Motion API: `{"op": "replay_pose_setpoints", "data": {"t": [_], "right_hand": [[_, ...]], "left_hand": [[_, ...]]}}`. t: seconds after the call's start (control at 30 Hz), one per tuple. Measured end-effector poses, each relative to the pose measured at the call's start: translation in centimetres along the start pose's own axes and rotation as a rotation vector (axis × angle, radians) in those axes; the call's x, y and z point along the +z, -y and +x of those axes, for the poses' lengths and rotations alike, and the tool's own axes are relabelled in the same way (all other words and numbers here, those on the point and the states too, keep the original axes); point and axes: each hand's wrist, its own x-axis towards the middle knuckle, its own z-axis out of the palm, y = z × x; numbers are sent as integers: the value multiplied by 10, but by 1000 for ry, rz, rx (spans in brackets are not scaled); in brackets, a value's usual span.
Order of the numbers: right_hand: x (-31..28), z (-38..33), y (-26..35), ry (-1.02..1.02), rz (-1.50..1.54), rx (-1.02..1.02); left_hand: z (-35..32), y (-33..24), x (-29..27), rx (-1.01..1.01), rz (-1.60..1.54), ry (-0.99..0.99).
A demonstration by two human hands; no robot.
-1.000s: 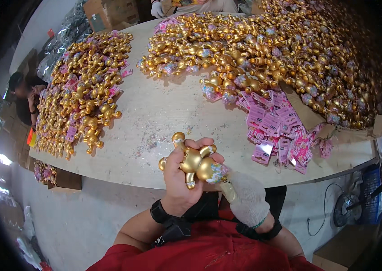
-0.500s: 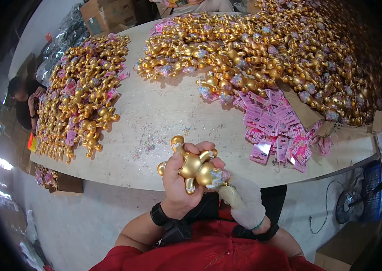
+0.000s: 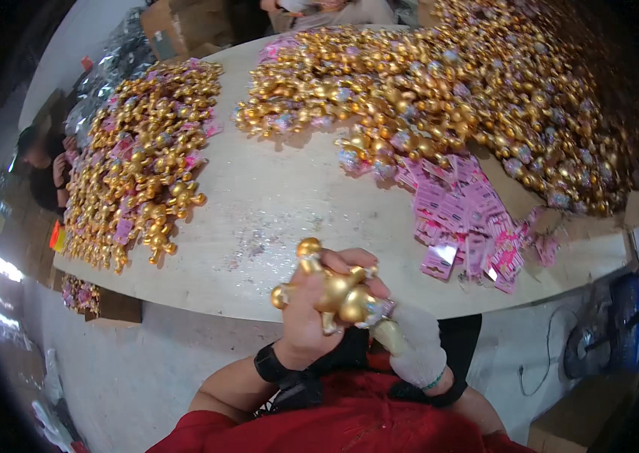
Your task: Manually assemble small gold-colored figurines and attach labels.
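Note:
My left hand point(image 3: 303, 323) is closed around a shiny golden figurine point(image 3: 346, 293) with round limbs. Its head end bears pastel glittery decoration and points toward my right hand point(image 3: 419, 349). That hand wears a whitish glove, with a pale yellowish cover on the thumb. The covered thumb presses against the decorated end, while the other right fingers are mostly hidden. Both hands are just over the table's near edge.
Piles of similar golden figurines point(image 3: 138, 166) cover the left and far right of the pale table point(image 3: 259, 196). Pink cards point(image 3: 455, 211) lie at right among cardboard. Loose glitter is scattered mid-table. A person point(image 3: 44, 166) is at far left; a fan point(image 3: 591, 347) stands at lower right.
Both hands and the figurine have shifted slightly nearer and to the right in the picture. The decorated end has turned a little, and the grip continues.

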Motion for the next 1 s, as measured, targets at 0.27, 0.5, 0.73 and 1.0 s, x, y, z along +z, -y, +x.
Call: {"op": "replay_pose_setpoints", "data": {"t": [0.27, 0.5, 0.73, 1.0], "right_hand": [[5, -25, -8, -153, 764, 448], [19, -18, -9, -68, 957, 442], [19, -16, 16, -29, 1115, 630], [15, -3, 21, 117, 226, 220]], "left_hand": [[5, 6, 12, -73, 32, 105], [-1, -4, 5, -44, -8, 85], [-9, -21, 15, 10, 187, 202], [-19, -16, -5, 14, 31, 55]]}}
